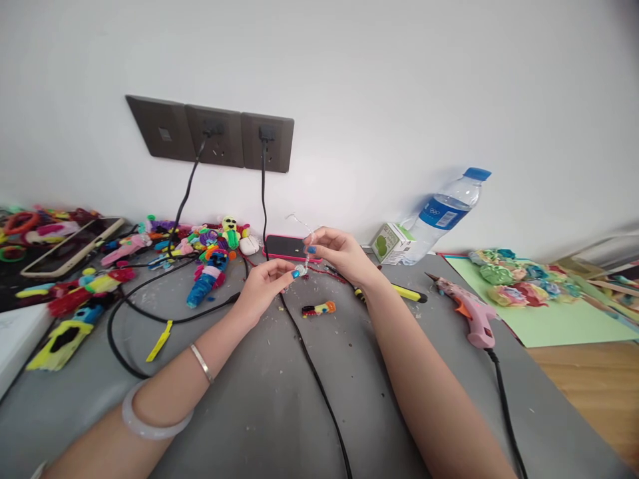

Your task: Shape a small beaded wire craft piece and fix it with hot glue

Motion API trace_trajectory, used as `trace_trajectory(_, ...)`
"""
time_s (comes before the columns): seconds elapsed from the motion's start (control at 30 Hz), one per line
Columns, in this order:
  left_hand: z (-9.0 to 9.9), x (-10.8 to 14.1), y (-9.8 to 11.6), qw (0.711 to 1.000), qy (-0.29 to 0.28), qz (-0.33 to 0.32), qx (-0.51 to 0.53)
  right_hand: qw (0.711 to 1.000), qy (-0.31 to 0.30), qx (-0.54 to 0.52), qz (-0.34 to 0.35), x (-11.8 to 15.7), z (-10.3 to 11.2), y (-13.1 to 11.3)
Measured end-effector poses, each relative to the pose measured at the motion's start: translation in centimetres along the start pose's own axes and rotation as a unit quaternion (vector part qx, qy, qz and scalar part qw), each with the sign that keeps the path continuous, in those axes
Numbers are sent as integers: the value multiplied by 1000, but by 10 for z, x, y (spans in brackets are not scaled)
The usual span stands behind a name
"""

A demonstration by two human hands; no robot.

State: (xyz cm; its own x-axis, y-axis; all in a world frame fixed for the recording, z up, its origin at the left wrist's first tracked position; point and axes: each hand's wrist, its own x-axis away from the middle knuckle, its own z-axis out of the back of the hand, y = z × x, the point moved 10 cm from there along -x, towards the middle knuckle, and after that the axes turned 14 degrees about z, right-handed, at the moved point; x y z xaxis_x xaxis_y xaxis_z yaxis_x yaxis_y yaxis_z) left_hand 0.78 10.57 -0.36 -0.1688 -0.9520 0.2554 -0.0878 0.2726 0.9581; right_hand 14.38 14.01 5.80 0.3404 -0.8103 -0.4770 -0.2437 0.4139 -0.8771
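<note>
Between thumb and fingers, my left hand [264, 286] pinches a small silvery, glittery coil [301, 270]. A thin silvery strand [308, 256] rises from the coil, and my right hand [342, 253] pinches it just above and to the right. The strand's loose end curves up and left against the white wall. Below the hands, a small yellow, black and red fuzzy piece [318, 309] lies on the grey table [279, 412]. Behind them a phone with a pink edge [284, 247] is partly covered by my right hand.
Colourful fuzzy figures [204, 279] and black cables [319, 379] lie at left and centre. A yellow cutter [409, 293] is partly behind my right wrist. Rightward are a pink glue gun [476, 316], a small green-white box [392, 243], a bottle [444, 216] and green paper [559, 326].
</note>
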Motion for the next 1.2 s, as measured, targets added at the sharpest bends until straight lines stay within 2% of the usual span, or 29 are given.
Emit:
trace_trajectory(0.37, 3, 0, -1, 1000, 14, 10, 7, 1000, -5, -24, 11, 0, -2, 0)
trace_trajectory(0.8, 6, 1, -3, 998, 31, 30, 43, 999, 16, -23, 15, -2, -2, -1)
trace_trajectory(1.0, 8, -1, -4, 997, 34, 31, 62, 1000, 3, -29, 11, 0, -4, -1)
trace_trajectory(1.1, 9, -2, -5, 997, 31, 28, 63, 1000, -22, -8, -1, 1, -6, -5)
trace_trajectory(1.2, 10, -3, -6, 997, 33, 33, 69, 997, -12, 66, -31, 2, 3, -17)
